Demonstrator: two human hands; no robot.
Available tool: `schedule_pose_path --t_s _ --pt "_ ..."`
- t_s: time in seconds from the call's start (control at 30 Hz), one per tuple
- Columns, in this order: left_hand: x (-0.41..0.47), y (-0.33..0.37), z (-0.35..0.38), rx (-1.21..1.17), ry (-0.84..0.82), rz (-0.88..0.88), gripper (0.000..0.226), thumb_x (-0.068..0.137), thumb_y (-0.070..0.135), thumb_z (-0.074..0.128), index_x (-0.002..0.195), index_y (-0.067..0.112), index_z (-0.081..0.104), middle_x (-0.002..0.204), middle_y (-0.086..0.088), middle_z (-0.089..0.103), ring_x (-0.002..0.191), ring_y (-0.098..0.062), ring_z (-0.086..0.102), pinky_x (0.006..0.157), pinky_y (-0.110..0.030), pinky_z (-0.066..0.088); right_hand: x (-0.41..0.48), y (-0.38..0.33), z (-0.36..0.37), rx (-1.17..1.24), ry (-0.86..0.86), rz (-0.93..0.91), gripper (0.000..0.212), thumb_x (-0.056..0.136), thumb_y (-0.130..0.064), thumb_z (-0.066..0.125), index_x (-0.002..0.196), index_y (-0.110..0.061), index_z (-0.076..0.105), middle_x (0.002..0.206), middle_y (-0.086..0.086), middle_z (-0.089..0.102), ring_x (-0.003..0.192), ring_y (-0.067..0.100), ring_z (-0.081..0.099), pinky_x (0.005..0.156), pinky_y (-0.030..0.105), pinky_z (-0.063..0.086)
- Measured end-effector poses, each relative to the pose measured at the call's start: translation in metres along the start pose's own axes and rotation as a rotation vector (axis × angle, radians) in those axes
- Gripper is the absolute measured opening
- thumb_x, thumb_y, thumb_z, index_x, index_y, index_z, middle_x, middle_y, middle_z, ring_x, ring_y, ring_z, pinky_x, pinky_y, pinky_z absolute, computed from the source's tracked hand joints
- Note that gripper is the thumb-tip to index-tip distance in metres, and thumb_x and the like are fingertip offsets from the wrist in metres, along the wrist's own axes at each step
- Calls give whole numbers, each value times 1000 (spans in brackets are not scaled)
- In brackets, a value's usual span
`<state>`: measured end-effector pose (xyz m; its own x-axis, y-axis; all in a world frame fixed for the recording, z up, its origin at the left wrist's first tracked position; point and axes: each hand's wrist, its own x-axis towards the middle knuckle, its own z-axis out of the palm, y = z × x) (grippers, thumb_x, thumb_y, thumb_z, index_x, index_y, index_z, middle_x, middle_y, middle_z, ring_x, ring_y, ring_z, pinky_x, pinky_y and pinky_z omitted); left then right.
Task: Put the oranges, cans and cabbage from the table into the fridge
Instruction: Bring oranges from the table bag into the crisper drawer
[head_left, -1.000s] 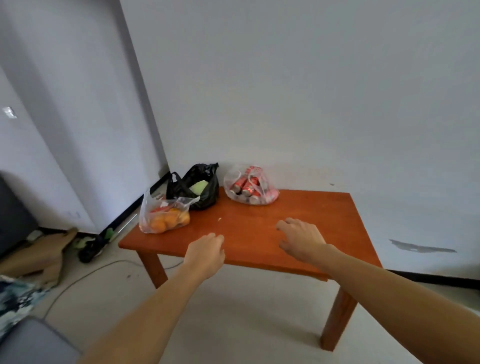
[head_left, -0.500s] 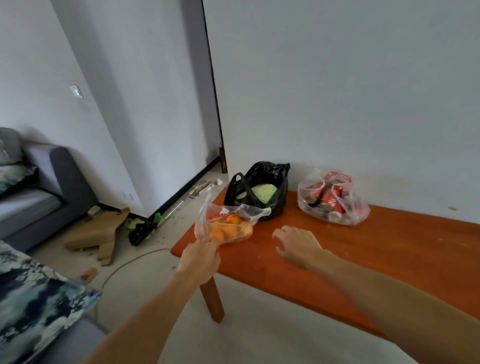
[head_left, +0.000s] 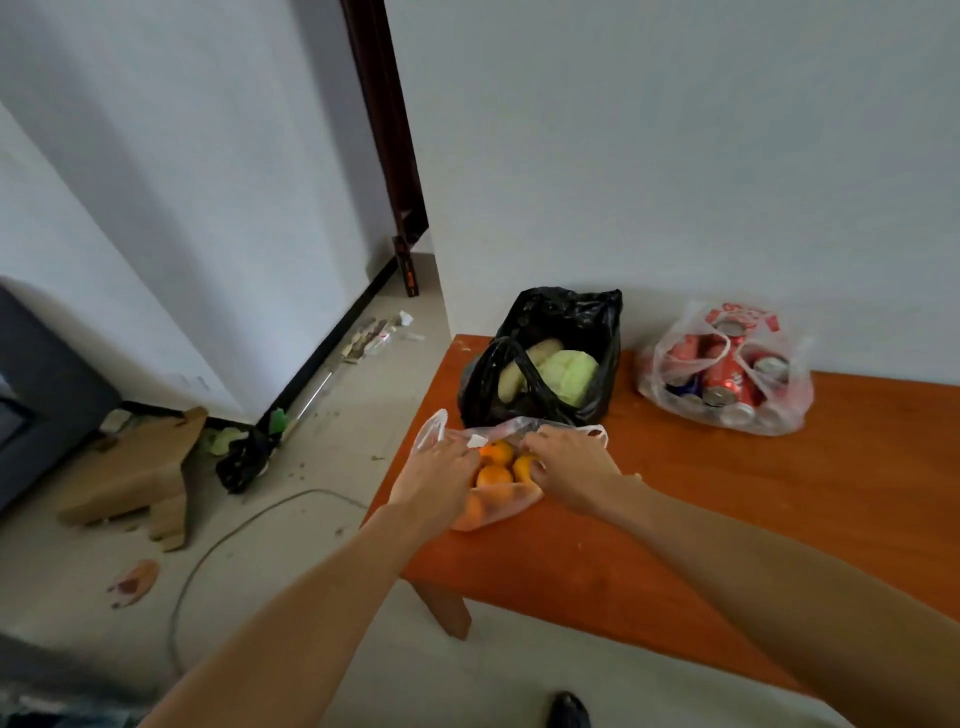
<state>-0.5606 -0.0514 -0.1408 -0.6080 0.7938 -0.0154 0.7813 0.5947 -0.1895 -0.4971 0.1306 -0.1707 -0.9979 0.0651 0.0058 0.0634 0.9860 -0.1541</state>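
Note:
A clear plastic bag of oranges lies at the left end of the orange wooden table. My left hand grips the bag's left rim and my right hand grips its right rim, so the mouth is held apart between them. Just behind stands an open black bag with a pale green cabbage in it. At the back, near the wall, a clear bag of red and blue cans lies on the table. No fridge is in view.
On the floor to the left lie a cardboard piece, a small black bag, litter and a grey cable. A dark sofa edge is at far left. A dark door frame stands beyond the table's corner.
Both hands have moved forward from hovering over the table's front edge onto the bag of oranges and closed on its rims. The view has come closer to the table's left end.

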Motion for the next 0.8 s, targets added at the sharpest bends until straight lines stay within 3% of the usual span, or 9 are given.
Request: schedule_pose_path --t_s 0.13,0.27,0.43,0.67,0.8 --pt "45 -23 44 1 -47 110 30 95 15 40 120 18 56 129 -3 53 125 -21 43 112 -35 24 47 12 36 11 -51 -39 30 94 -18 45 121 -19 57 116 5 57 106 25 57 79 40 50" --pt "83 -39 82 40 -147 180 34 94 13 46 127 16 51 133 -5 50 129 -23 40 115 -40 25 82 31 83 2 -108 -106 36 96 -27 46 132 -24 50 129 4 53 118 23 50 88 38 49" --pt "113 -38 112 89 -279 350 28 95 16 47 122 14 55 129 -7 53 123 -24 47 108 -42 31 88 59 113 34 -253 -6 51 92 -28 52 141 -20 39 136 5 46 125 27 43 103 40 39" --pt "144 -39 146 -70 -307 395 23 100 24 40 120 17 50 127 -3 55 113 -21 55 100 -41 37 93 76 140 143 -361 177 82 75 -42 66 145 -28 26 142 4 42 129 28 43 101 42 40" --pt "155 -47 170 -223 -361 404 49 93 51 47 129 18 41 131 -3 55 117 -20 55 103 -42 38 91 66 156 197 -382 318 92 75 -46 70 148 -26 17 148 7 36 133 30 39 100 44 44"
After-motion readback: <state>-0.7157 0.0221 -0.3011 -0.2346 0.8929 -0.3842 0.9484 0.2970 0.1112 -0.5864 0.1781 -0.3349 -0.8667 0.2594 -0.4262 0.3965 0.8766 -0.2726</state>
